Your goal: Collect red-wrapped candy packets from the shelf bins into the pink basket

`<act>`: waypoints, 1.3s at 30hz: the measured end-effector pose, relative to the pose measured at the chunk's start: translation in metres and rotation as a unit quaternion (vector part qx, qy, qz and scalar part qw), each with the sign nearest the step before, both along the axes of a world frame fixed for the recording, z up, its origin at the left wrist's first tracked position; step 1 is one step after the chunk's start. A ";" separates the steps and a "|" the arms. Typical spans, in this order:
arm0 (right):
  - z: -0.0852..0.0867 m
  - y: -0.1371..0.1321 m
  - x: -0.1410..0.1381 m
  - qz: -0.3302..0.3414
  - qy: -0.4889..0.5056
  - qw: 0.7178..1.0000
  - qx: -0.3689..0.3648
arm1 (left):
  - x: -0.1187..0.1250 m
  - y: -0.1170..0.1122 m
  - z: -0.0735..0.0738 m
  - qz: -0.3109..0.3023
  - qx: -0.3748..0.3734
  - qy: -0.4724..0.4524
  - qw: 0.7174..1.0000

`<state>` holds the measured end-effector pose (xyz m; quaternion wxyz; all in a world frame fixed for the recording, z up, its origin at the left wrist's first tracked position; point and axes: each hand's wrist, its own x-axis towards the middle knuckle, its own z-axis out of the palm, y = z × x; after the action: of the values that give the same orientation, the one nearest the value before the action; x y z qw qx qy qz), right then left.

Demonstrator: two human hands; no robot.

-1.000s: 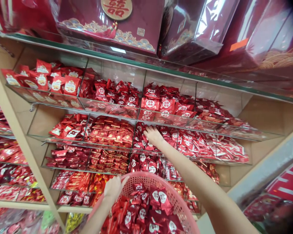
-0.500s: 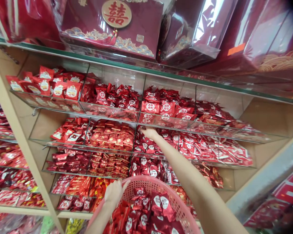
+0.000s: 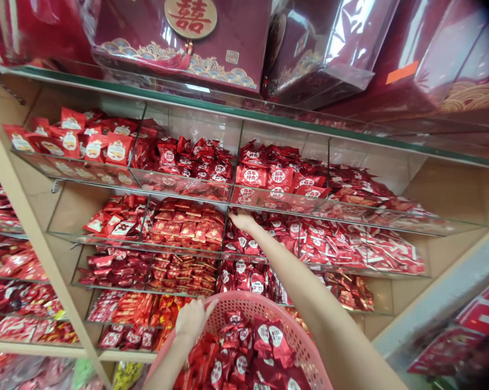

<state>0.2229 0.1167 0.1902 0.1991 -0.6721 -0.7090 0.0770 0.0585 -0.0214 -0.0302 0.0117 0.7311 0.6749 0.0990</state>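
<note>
My left hand (image 3: 191, 320) is closed round the rim of a pink plastic basket (image 3: 305, 331) with a pierced wall. Inside the basket lie many small dark red packets (image 3: 241, 364) with white ovals, and brighter red ones on the left. My right hand (image 3: 242, 220) reaches into a compartment of the glass shelf, among dark red packets (image 3: 239, 242) with white marks. Its fingertips are partly hidden there, so whether they grip a packet does not show.
Glass shelves with dividers hold red packets (image 3: 190, 223) on several levels. A glass ledge (image 3: 281, 201) runs just above my right hand. Large maroon boxes (image 3: 224, 59) stand on the top shelf (image 3: 244, 112). A wooden upright (image 3: 29, 238) stands at left.
My right hand has shifted slightly within the same compartment, a little to the left. My left hand and the basket stay almost in place, and the view has tilted slightly.
</note>
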 end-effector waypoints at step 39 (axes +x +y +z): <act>-0.015 -0.026 0.021 -0.007 0.169 0.980 0.110 | 0.002 -0.003 0.009 0.010 -0.016 0.008 1.000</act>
<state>0.2439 0.0904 0.1747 0.3888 -0.6285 -0.6647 0.1095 0.0605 -0.0242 -0.0215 0.0171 0.7247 0.6838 0.0826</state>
